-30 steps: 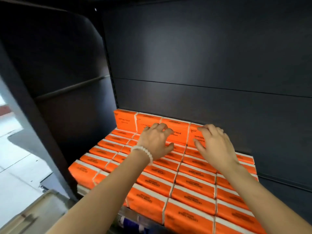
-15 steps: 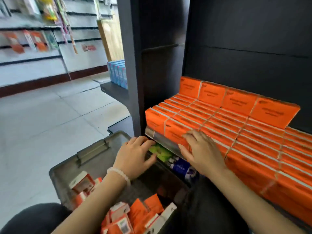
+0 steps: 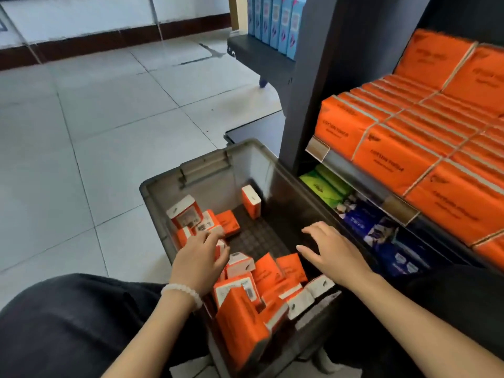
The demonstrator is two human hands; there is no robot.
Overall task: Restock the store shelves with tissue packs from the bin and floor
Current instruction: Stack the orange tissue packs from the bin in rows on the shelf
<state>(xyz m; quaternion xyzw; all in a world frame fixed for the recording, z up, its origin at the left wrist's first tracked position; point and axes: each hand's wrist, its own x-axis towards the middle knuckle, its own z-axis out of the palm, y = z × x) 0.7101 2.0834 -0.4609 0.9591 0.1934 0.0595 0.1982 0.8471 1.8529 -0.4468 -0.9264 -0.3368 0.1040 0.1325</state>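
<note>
A grey plastic bin (image 3: pixel 245 162) stands on the floor between my knees, with several loose orange tissue packs (image 3: pixel 242 323) lying at its near end and left side. My left hand (image 3: pixel 199 263), a bead bracelet on the wrist, reaches down into the bin with its fingertips on the packs at the left wall. My right hand (image 3: pixel 335 255) hovers over the bin's right side, fingers spread and holding nothing. To the right, the dark shelf (image 3: pixel 351 170) is packed with rows of orange tissue packs (image 3: pixel 395 159).
Under the orange rows, a lower shelf holds green packs (image 3: pixel 324 186) and blue packs (image 3: pixel 381 230). A dark upright post (image 3: pixel 305 91) stands just behind the bin. Blue boxes (image 3: pixel 275 20) stand on a farther low shelf. Pale floor tiles (image 3: pixel 95 132) spread to the left.
Both hands have come down from the back row of orange packs on the shelf to the bin. My view swung left and down; the left hand now reaches among the loose packs.
</note>
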